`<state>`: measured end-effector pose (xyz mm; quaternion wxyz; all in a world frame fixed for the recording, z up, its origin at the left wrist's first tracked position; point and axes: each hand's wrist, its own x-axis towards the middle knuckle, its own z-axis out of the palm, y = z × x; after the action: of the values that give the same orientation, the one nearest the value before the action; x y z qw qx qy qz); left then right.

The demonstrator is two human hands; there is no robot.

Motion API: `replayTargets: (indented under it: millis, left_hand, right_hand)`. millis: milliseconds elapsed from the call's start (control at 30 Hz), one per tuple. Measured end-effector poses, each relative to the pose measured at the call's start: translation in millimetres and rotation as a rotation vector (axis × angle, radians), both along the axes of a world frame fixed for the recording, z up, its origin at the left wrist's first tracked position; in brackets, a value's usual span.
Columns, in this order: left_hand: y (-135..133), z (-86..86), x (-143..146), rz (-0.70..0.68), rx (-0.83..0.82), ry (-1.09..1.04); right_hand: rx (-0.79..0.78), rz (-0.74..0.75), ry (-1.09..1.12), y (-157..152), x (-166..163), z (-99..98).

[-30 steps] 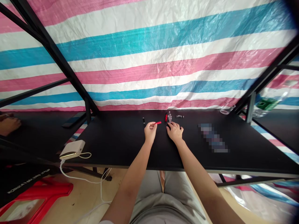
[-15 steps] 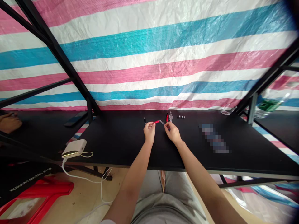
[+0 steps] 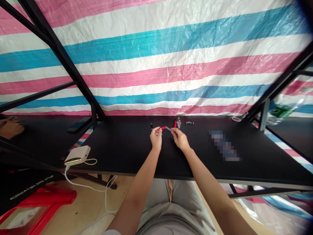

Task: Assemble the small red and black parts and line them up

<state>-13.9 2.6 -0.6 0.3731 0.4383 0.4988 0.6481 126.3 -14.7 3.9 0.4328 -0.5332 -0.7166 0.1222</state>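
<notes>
Since a second ago, my right hand (image 3: 180,139) has brought a clear tube (image 3: 168,129) to the red tube (image 3: 163,128). In the head view, my left hand (image 3: 156,139) pinches the red one from the left, my right the clear; their ends seemingly meet, angled. I judge this joining; next calls for alignment.

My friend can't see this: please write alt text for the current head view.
A left hand holds a small red piece, its tip at or near a clear piece in the right hand, above a black table. Striped sheeting hangs behind.
</notes>
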Motion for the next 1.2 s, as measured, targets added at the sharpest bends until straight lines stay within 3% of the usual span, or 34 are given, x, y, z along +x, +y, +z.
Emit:
replayTargets:
  millis: [300,667,1000,1200]
  left_hand:
    - [-10.2,4.8,9.3,-0.319,0.03,0.241]
    - [-6.9,-2.8,8.5,-0.328,0.217,0.416]
    - [-9.3,-1.1,10.4,-0.362,0.152,0.404]
    - [-9.0,-0.1,9.5,-0.289,0.106,0.322]
  right_hand:
    - [0.008,-0.031,-0.012,3.0,3.0,-6.0]
    - [-0.002,-0.077,-0.012,7.4,5.1,-10.9]
    - [-0.066,-0.157,-0.123,9.1,7.7,-12.7]
    - [-0.059,-0.168,-0.081,12.8,7.4,-15.3]
